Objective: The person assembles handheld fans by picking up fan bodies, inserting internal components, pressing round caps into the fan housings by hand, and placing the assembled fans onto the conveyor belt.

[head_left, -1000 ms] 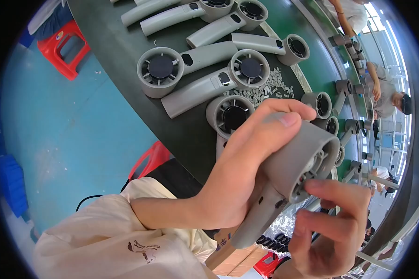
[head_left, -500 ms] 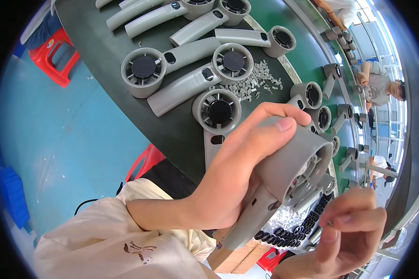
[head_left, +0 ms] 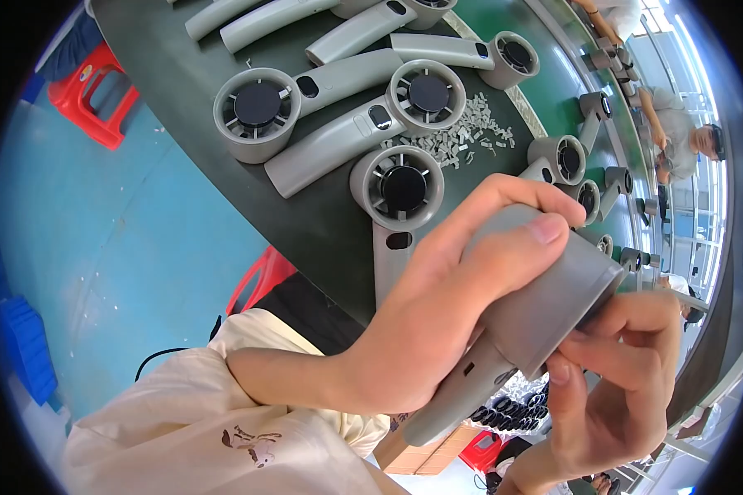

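Observation:
My left hand point(head_left: 437, 313) is wrapped round the head of a grey handheld fan point(head_left: 553, 280), its handle slanting down to the left. The fan's round opening faces right, tilted away, so its inside is hidden. At that opening, my right hand point(head_left: 623, 371) has thumb and fingers pinched together, fingertips at the rim and partly inside. Whatever they hold cannot be made out. Beyond my left hand lies another grey fan point(head_left: 403, 188) with a black round centre. Behind it is a loose pile of small pale pieces point(head_left: 450, 147).
More grey fans point(head_left: 256, 103) lie on the dark table mat point(head_left: 314, 227), and others stand along a green belt point(head_left: 545, 82). Below the held fan are black round parts point(head_left: 512, 412) in clear plastic. A red stool point(head_left: 99, 95) stands on the blue floor. Co-workers point(head_left: 673, 124) sit across.
My right hand has moved up and left to the fan's opening, its fingertips now at the rim. The held fan has shifted slightly right and turned, hiding its inside.

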Motion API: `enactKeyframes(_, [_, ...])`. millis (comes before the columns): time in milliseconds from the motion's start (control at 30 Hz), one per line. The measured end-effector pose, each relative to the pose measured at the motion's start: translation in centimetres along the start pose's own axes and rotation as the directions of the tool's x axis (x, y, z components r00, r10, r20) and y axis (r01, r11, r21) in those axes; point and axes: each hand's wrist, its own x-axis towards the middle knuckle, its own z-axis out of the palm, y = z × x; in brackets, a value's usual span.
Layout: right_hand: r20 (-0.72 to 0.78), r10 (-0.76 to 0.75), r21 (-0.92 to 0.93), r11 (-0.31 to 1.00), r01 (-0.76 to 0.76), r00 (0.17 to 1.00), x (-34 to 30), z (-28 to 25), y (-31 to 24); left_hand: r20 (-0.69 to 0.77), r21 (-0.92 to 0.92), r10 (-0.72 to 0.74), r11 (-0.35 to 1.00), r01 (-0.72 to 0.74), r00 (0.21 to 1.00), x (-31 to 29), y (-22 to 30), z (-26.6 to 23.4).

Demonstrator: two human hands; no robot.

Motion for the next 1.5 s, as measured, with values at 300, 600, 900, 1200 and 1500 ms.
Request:
enactKeyframes(300, [0.073, -0.102, -0.017, 0.994, 0.103, 0.992, 0.3, -1.7, 0.7, 0.005, -0.085, 0.043, 0.996, -0.042, 0.999, 0.4, -1.0, 0.5])
enactKeyframes(600, [-0.019, -0.035, -0.027, 0.999, 0.034, 0.999, -0.7, -0.6, 0.3, 0.02, 0.047, 0.019, 0.999, -0.02, 1.0, -0.2, -0.3, 0.7])
enactKeyframes(900, [0.14, -0.069, -0.058, 0.995, 0.078, 0.988, 0.5, -2.2, 0.3, 0.024, 0.182, 0.003, 0.983, -0.007, 1.0, 0.2, -0.6, 0.9])
enactKeyframes(1200, [0.222, 0.051, 0.009, 0.998, -0.055, 0.974, -0.8, -3.0, 3.0, 0.133, 0.236, 0.009, 0.971, -0.041, 0.991, 1.5, -2.7, -1.1])
enactKeyframes(1500, [-0.157, 0.663, -0.143, 0.718, -0.681, 0.732, -16.5, -9.4, 12.0, 0.138, 0.11, 0.073, 0.99, -0.088, 0.988, 2.6, -4.4, -0.8])
